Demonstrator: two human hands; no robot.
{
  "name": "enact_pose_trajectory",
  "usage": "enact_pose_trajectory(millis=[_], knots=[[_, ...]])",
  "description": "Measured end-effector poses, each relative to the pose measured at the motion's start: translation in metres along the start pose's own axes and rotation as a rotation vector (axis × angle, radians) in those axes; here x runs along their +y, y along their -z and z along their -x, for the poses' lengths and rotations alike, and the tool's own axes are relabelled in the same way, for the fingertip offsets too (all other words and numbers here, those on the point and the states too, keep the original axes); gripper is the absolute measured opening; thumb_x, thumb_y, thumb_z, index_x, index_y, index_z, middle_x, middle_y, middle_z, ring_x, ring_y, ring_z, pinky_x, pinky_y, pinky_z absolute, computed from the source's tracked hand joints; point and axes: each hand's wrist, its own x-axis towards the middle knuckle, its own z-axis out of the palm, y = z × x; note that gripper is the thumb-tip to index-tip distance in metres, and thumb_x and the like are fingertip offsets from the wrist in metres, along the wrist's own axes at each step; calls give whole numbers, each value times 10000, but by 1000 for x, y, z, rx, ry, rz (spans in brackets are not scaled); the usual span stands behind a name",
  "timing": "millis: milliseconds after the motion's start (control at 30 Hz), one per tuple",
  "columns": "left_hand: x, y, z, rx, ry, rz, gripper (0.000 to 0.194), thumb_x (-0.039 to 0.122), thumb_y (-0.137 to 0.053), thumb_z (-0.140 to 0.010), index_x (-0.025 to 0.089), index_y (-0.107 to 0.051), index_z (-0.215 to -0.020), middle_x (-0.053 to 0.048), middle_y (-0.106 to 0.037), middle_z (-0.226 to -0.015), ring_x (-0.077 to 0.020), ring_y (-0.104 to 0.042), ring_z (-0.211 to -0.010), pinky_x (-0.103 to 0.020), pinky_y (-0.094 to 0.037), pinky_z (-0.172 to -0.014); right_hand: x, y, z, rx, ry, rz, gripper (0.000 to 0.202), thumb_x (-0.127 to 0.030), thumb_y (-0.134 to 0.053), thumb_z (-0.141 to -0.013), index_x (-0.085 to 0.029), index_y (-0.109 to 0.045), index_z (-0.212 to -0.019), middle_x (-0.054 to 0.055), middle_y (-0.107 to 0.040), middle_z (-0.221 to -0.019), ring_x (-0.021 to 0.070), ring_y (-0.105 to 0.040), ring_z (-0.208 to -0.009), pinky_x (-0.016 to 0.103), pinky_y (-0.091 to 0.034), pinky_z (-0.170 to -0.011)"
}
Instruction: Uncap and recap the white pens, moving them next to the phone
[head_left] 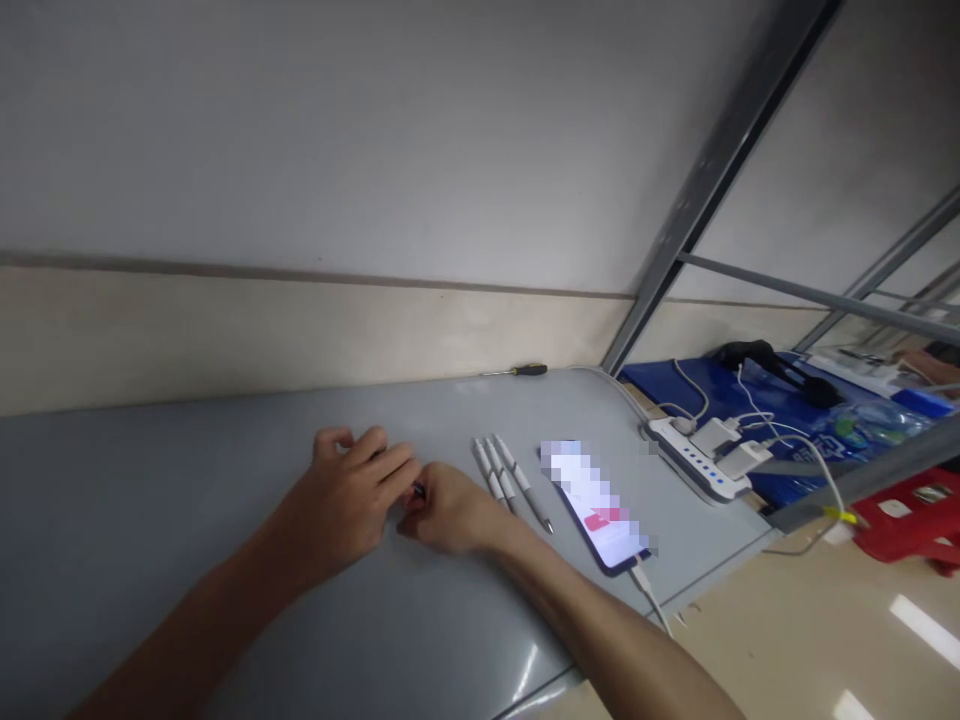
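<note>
My left hand [358,490] and my right hand [446,508] meet above the grey tabletop [187,480]. Both are closed, with fingertips pressed together around something small. A dark bit shows between them, but the fingers hide the rest, so its kind does not show. Just right of my right hand lie three white pens [502,475], side by side and slanted, the rightmost with its tip toward me. Beyond them is a smartphone [600,510] with a lit, partly blurred screen and a white cable plugged into its lower end.
A screwdriver [529,370] with a black and yellow handle lies against the wall. At the right stands a white power strip [694,460] with chargers and cables. A metal frame post [675,240] rises behind it. A red plastic stool [911,515] is at the far right.
</note>
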Motion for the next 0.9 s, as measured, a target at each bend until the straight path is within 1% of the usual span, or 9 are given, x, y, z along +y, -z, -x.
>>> enact_pose_trajectory(millis=[100, 200, 267, 367, 533, 600, 667, 767, 900], knots=[[1, 1, -1, -26, 31, -7, 290, -60, -429, -677, 206, -536, -715, -10, -571, -675, -218, -486, -718, -404, -268, -683, -2, -6, -1, 146, -10, 297, 96, -106, -551, -743, -175, -565, -678, 32, -601, -666, 143, -512, -591, 258, -312, -527], [5, -1, -1, -23, 77, 11, 258, -35, -441, -756, 199, -524, -686, -5, -568, -647, -219, -497, -710, -401, -267, -687, -4, -8, -4, 226, -23, 586, 195, -122, -493, -814, -156, -684, -822, 139, -710, -815, 219, -621, -676, 295, -348, -573], [7, -6, 0, -35, 133, 35, 251, -10, -443, -800, 195, -536, -691, -11, -593, -658, -226, -513, -719, -396, -268, -692, -5, -8, -6, 249, -39, 688, 262, -116, -460, -841, -165, -703, -926, 158, -726, -888, 249, -655, -725, 306, -358, -585], [7, -15, 4, -103, 224, 66, 258, 33, -409, -874, 187, -565, -738, -24, -638, -695, -233, -532, -727, -387, -268, -697, -2, -8, -8, 286, -36, 749, 286, -127, -445, -876, -192, -669, -1042, 127, -727, -909, 246, -664, -759, 305, -375, -605], [-7, -25, 16, -160, 327, 125, 251, 141, -367, -953, 186, -595, -857, -45, -672, -791, -228, -567, -793, -370, -284, -720, 11, -8, -14, 385, 266, 762, 248, -221, -436, -957, -128, -616, -1102, 115, -673, -1033, 239, -586, -961, 326, -417, -800], [-14, -27, 21, -186, 323, 160, 247, 196, -364, -973, 183, -597, -892, -51, -670, -834, -227, -573, -830, -371, -299, -753, 17, -7, -18, 384, 330, 777, 288, -177, -397, -977, -117, -606, -1167, 113, -651, -1060, 232, -551, -991, 327, -406, -851], [-19, -28, 24, -231, 313, 188, 271, 224, -346, -989, 183, -599, -901, -53, -669, -869, -224, -574, -838, -370, -304, -767, 22, -4, -23, 371, 361, 804, 304, -132, -392, -976, -136, -612, -1186, 100, -644, -1052, 224, -535, -978, 326, -398, -856], [-21, -31, 25, -281, 324, 214, 298, 230, -321, -997, 183, -601, -906, -61, -672, -891, -227, -580, -831, -373, -311, -778, 25, 0, -27, 401, 364, 836, 267, -153, -420, -980, -167, -645, -1123, 84, -646, -1049, 230, -528, -976, 331, -392, -841], [-20, -35, 22, -322, 352, 275, 271, 165, -324, -977, 191, -594, -971, -62, -684, -959, -228, -592, -876, -391, -307, -828, 23, 6, -23, 406, 343, 862, 227, -159, -473, -961, -172, -634, -1121, 73, -659, -1066, 222, -570, -950, 328, -392, -819]])
